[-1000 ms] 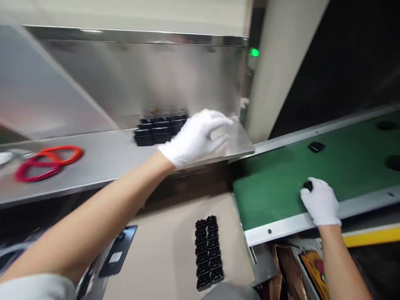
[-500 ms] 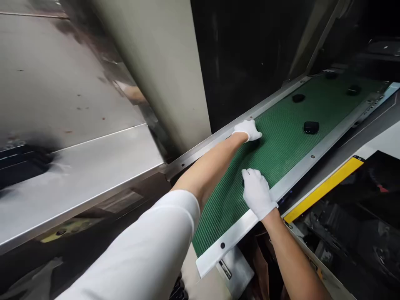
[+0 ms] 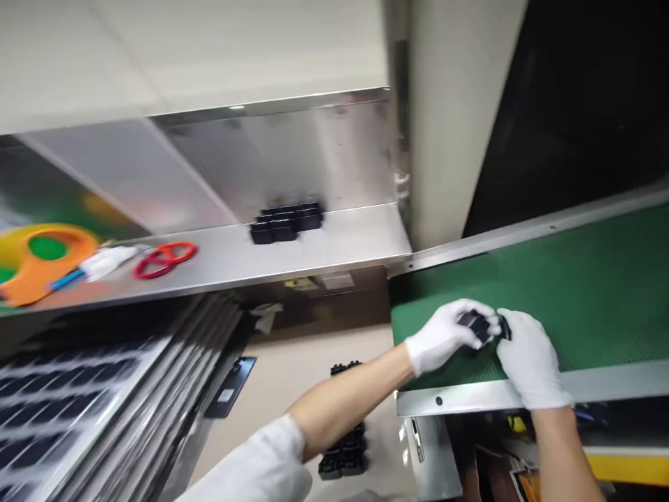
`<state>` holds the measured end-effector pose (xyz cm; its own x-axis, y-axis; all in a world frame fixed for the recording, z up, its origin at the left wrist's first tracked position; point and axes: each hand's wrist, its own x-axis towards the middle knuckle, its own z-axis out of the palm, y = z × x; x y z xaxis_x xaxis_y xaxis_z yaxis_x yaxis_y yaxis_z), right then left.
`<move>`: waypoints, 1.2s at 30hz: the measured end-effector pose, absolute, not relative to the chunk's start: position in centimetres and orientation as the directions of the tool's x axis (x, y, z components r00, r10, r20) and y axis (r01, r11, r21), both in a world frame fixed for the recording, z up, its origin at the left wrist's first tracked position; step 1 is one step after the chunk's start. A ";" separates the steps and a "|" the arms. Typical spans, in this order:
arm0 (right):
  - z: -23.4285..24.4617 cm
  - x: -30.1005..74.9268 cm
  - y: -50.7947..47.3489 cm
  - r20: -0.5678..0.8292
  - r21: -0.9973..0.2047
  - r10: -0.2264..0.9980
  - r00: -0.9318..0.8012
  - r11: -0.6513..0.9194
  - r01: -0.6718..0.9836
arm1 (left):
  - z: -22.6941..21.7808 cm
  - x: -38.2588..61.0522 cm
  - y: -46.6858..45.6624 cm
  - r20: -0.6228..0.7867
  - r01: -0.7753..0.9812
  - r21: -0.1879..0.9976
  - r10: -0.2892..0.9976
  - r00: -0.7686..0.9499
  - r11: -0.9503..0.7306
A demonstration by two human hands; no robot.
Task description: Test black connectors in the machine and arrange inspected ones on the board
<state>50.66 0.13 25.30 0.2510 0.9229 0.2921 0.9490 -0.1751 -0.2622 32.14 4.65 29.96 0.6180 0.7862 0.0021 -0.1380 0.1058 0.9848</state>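
Over the near end of the green conveyor belt (image 3: 590, 293), both my white-gloved hands are close together. My left hand (image 3: 444, 333) is closed around a small black plastic part (image 3: 474, 326). Fingers of my right hand (image 3: 533, 362) pinch another dark piece (image 3: 504, 328), mostly hidden by the glove. The two hands nearly touch, and blur hides whether the pieces meet. Left of the belt, rows of similar black parts (image 3: 342, 457) lie on a beige surface (image 3: 282, 390), partly under my left forearm.
A metal shelf (image 3: 355, 233) runs along the back with a stack of black blocks (image 3: 287, 222), red-handled scissors (image 3: 164, 259) and an orange tape dispenser (image 3: 78, 254). Stacked trays (image 3: 120, 418) of dark pieces stand at left. The belt has a raised metal rail (image 3: 470, 397).
The view has swung left, bringing the shelf and trays into sight. My hands, apart over the belt before, have come together near its end, with black pieces visible in them.
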 end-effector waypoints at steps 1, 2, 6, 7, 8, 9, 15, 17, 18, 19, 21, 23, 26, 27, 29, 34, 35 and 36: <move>25.1 51.0 0.2 0.318 -0.362 0.912 0.260 -0.137 0.922 | 29.4 28.0 2.2 -0.044 -0.335 0.904 0.837 0.546 0.266; 25.2 50.9 0.2 0.329 -0.473 0.899 0.290 -0.109 0.874 | 28.9 23.9 -0.1 -0.090 -0.467 0.817 0.874 0.477 0.339; 26.8 44.6 -3.1 0.191 -0.914 0.926 0.325 0.047 0.403 | 28.4 11.7 -7.8 -0.225 -0.618 0.706 0.937 0.267 0.346; 27.2 41.5 -4.6 0.138 -0.971 0.958 0.252 0.080 0.226 | 28.5 9.8 -9.2 -0.247 -0.628 0.698 0.939 0.239 0.344; 27.5 38.0 -6.2 0.088 -0.996 0.984 0.157 0.081 0.047 | 28.7 8.3 -10.4 -0.264 -0.642 0.686 0.940 0.217 0.341; 27.7 34.2 -7.8 0.037 -0.992 0.997 0.062 0.044 -0.121 | 28.9 7.1 -11.4 -0.276 -0.661 0.670 0.941 0.198 0.336; 26.8 17.2 -13.4 0.003 -0.811 0.992 -0.128 -0.073 -0.580 | 28.9 1.3 -15.4 -0.172 -0.587 0.791 0.984 0.054 0.171; 26.5 14.9 -14.3 -0.025 -0.805 0.988 -0.155 -0.112 -0.582 | 28.2 -0.8 -16.4 -0.132 -0.509 0.851 0.991 0.033 0.130; 26.4 14.1 -14.7 -0.041 -0.809 0.985 -0.168 -0.131 -0.574 | 27.8 -1.8 -16.8 -0.124 -0.496 0.859 0.992 0.035 0.125; 26.4 13.4 -15.2 -0.056 -0.813 0.982 -0.178 -0.148 -0.563 | 27.4 -2.6 -17.3 -0.125 -0.499 0.857 0.991 0.040 0.129; 26.4 12.0 -16.0 -0.092 -0.822 0.979 -0.180 -0.177 -0.541 | 26.5 -4.1 -18.0 -0.144 -0.528 0.836 0.988 0.054 0.150; 26.4 10.8 -16.8 -0.126 -0.830 0.979 -0.159 -0.192 -0.524 | 25.7 -5.1 -18.5 -0.166 -0.555 0.813 0.984 0.067 0.175; 26.3 9.4 -17.7 -0.142 -0.856 0.984 -0.105 -0.175 -0.486 | 25.0 -6.3 -18.6 -0.188 -0.568 0.792 0.975 0.120 0.223; 26.2 9.0 -17.9 -0.139 -0.870 0.987 -0.083 -0.162 -0.467 | 25.0 -6.7 -18.5 -0.195 -0.569 0.787 0.971 0.140 0.240; 26.2 8.5 -18.2 -0.135 -0.899 0.990 -0.034 -0.137 -0.416 | 25.1 -7.3 -18.1 -0.211 -0.564 0.781 0.963 0.168 0.270; 26.0 7.6 -18.7 -0.126 -0.958 0.986 0.105 -0.094 -0.272 | 25.4 -8.4 -17.4 -0.258 -0.520 0.788 0.944 0.206 0.329; 25.9 7.5 -18.8 -0.126 -0.967 0.984 0.124 -0.094 -0.238 | 25.3 -8.5 -17.4 -0.264 -0.521 0.783 0.940 0.216 0.340; 25.9 7.5 -18.9 -0.127 -0.974 0.982 0.138 -0.097 -0.206 | 25.3 -8.6 -17.4 -0.267 -0.526 0.776 0.937 0.226 0.348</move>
